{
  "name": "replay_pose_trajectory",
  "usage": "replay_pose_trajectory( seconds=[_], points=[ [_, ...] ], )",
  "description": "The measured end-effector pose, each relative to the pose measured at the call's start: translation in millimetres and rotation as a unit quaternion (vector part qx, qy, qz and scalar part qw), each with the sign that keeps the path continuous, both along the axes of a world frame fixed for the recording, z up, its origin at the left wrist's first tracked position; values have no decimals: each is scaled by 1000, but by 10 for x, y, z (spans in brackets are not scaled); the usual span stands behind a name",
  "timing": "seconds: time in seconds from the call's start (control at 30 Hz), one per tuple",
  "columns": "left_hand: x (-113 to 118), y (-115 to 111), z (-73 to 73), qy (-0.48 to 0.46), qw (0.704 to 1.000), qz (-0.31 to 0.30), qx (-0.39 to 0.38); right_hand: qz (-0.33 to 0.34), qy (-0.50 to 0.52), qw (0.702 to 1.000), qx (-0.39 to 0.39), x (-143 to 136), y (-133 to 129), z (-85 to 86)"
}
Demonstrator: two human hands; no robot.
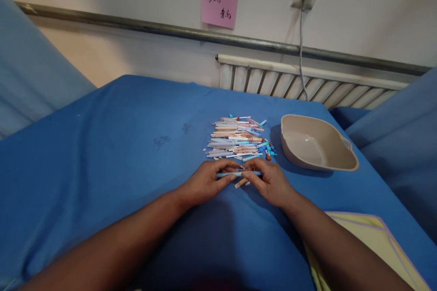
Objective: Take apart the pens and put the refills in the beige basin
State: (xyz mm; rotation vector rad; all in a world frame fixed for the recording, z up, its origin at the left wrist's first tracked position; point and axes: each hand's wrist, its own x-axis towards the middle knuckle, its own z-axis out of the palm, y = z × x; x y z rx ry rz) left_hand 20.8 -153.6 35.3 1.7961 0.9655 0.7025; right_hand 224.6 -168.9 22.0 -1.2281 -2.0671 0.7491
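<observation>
My left hand [208,181] and my right hand [270,180] meet at the middle of the table, each closed on one end of a light blue pen [226,174]. The pen lies level between my thumbs and fingers. Just below it, a short orange-yellow piece [241,183] with a small pale bit beside it rests on the cloth. Beyond my fingers spreads a pile of pens and pen parts [235,138], in white, orange, grey and blue, mostly lying side by side. Small blue and brown pieces [269,150] gather at its right end.
A beige plastic basin [293,150] stands right of the pile on the blue tablecloth [136,145]. A folded yellow cloth [368,232] lies at the lower right. Behind the table are a radiator [266,77], a metal pipe [170,31] and a plugged-in cord [301,45].
</observation>
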Motion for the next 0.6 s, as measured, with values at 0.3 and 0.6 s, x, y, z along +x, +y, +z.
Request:
replay_pose_trajectory(
  seconds=[0.3,0.6],
  points=[
    [-21,9,-25,21,1000,-4,4,23,-11,999,32,3,6,-14],
    [-23,44,20,27,1000,4,-1,37,63,995,64,-58,2,35]
  ],
)
